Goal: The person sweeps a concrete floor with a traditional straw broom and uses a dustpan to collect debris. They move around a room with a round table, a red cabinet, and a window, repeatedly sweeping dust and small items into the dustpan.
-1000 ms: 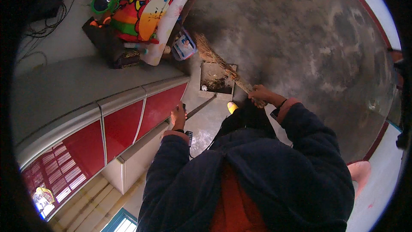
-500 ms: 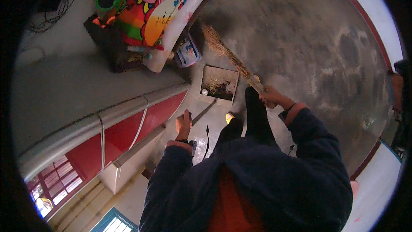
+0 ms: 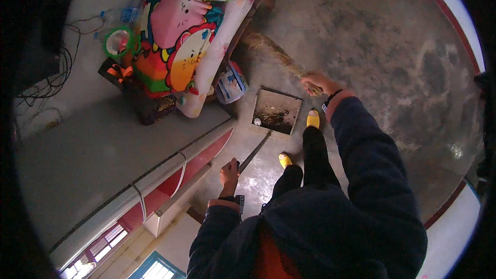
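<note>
My left hand [image 3: 229, 176] is closed round the end of a long dark handle that runs to a square dustpan [image 3: 275, 130] on the floor. Inside the pan lie dark sweepings [image 3: 274, 117] and a small white crumpled piece [image 3: 257, 122]. In my right hand [image 3: 319, 82], the fingers wrap the grip of a straw broom [image 3: 281, 58]. Its bristles reach away to the far left, blurred, beside the bed-like surface's edge. The broom's head is beyond the pan and apart from it.
A blue-and-white plastic tub [image 3: 232, 86] stands left of the dustpan. Farther left, a cartoon-printed cloth [image 3: 178, 46], a green tape roll [image 3: 119, 43] and a dark box [image 3: 153, 109] lie near a grey tabletop [image 3: 103, 160]. My yellow shoes [image 3: 313, 119] stand close to the pan.
My right hand has moved forward with the broom, whose bristles now sit lower toward the floor's left side. My view has shifted, and my left hand still grips the dustpan handle.
</note>
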Motion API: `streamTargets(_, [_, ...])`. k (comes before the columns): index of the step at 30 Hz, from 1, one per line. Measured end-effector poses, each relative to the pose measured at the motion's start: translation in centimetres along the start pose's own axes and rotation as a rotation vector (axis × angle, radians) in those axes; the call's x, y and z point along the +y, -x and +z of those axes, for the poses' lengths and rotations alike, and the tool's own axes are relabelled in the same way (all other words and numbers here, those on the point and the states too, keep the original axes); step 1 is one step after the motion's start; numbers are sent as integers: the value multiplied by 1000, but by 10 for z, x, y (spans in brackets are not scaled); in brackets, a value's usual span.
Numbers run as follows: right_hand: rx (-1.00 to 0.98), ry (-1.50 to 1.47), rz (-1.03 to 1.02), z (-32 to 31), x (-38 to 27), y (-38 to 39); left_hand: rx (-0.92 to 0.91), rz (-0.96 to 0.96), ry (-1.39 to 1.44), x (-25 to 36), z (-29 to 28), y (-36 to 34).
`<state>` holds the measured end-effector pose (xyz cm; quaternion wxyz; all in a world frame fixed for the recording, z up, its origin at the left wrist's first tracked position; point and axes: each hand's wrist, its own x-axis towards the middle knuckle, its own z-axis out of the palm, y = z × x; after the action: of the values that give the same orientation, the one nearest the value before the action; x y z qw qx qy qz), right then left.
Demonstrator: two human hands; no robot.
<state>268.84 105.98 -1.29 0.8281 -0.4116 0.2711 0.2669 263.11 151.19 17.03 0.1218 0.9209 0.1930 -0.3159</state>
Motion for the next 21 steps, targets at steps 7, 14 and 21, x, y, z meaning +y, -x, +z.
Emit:
streamTargets(7, [74,-79,1,-79,56,58,17,136,-114,65,-9,0])
streamTargets(14, [352,-215,117,-78,151,212,-20,346,-184,113,-3,-8])
streamTargets(21, [617,-417,17,-27,251,341,-28,603,-216,134,5,15])
